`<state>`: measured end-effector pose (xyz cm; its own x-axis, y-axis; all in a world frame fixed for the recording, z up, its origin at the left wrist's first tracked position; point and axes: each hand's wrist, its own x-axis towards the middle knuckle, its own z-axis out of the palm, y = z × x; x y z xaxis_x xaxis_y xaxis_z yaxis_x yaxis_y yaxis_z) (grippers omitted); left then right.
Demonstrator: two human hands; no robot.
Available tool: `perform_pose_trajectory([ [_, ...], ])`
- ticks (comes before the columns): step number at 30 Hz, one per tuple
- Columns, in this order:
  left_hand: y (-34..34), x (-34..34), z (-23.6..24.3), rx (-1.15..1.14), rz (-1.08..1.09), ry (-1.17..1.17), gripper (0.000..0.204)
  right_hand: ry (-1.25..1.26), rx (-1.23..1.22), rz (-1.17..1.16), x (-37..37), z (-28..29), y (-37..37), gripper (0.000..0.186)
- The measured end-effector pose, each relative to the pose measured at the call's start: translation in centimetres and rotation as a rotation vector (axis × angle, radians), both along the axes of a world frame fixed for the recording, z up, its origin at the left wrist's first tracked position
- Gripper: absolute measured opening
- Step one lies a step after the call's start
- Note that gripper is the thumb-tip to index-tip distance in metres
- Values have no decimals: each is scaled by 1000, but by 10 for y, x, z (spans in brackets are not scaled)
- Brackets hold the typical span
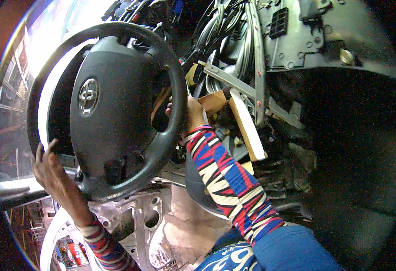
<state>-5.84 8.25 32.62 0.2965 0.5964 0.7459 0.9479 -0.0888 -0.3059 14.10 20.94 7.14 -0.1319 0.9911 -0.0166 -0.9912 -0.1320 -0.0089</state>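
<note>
Fingers of the left hand [57, 175] are spread and loosely bent at the lower left of the wheel [113, 81], beside its rim and not wrapped round it; whether they touch it I cannot tell. Fingers of the right hand [193, 115] are curled behind the right side of the rim, the tips showing through the gap between rim and pad [116, 106]. What they close on, if anything, is hidden.

So the wheel lies between the two sets of fingers, tilted, with the pad and its emblem [89, 96] in place. Just right of the right fingers lies a white-edged piece [247, 124]; above it a grey bracket [227, 81] runs aslant. Farther up from these fingers hang bundled wires [247, 45], and beyond them, well to the right, a dark panel [342, 36]. Below the wheel, to the right of the left fingers, is bare metal [137, 212] with holes in it.

The work looks partway along, to my judgement: wheel and pad are mounted, while the wires and bracket past the right fingers are uncovered. What is left seems to include the area behind the wheel, where the right fingers reach, and that open side.
</note>
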Motion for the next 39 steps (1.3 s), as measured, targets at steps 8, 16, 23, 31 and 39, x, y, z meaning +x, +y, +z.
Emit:
perform_pose_trajectory([
  [8, -15, 33, -2, -107, 34, -100, 62, -233, -241, -205, -53, 3, 99, 17],
  [16, -17, 36, -3, -22, -116, -174, 41, -213, -155, -219, -45, -22, 114, 22],
  [23, -17, 27, -2, 59, -248, -341, 39, -268, -201, -186, -34, -27, 90, 22],
  [31, -21, 28, -3, 83, -264, -469, 59, -318, -214, -180, -32, -31, 70, 22],
  [39, -20, 14, 3, 21, -412, -467, 38, -341, -218, -196, -32, -34, 63, 22],
])
